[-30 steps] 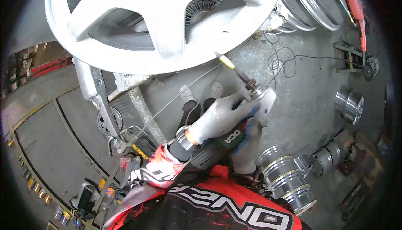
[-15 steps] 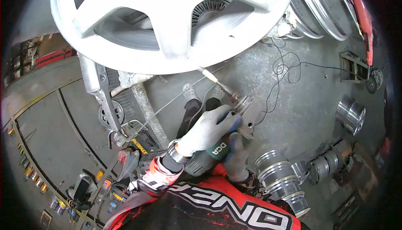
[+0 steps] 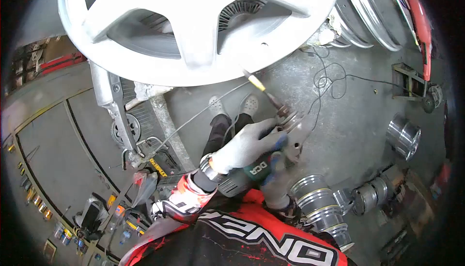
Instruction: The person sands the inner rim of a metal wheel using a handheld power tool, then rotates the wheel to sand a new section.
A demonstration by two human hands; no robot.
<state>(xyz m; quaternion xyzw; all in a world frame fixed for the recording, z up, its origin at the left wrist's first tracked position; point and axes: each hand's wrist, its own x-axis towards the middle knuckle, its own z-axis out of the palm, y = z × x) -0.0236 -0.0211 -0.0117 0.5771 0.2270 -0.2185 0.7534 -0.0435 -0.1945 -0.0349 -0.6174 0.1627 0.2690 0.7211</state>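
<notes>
Both my hands wear grey-white gloves with blue patches and are closed around a DCA power grinder (image 3: 255,170) with a dark green body. My left hand (image 3: 244,147) wraps over its front part, near the metal head. Lower down, my right hand (image 3: 277,181), partly blurred, grips the body from the right side. A thin shaft with a yellow band (image 3: 256,82) sticks out up and left from the head. Its tip overlaps the lower rim of a large white five-spoke wheel (image 3: 201,48), which fills the top of the view.
A metal stand arm (image 3: 104,89) sits under the wheel's left side. A thin cord (image 3: 315,106) loops across the floor. Polished rims (image 3: 317,200) are stacked at lower right, with another rim (image 3: 404,135) farther right. My shoes (image 3: 249,105) show below the wheel.
The grinder and both hands have shifted slightly to the right. The shaft's tip has moved right along the wheel's lower edge.
</notes>
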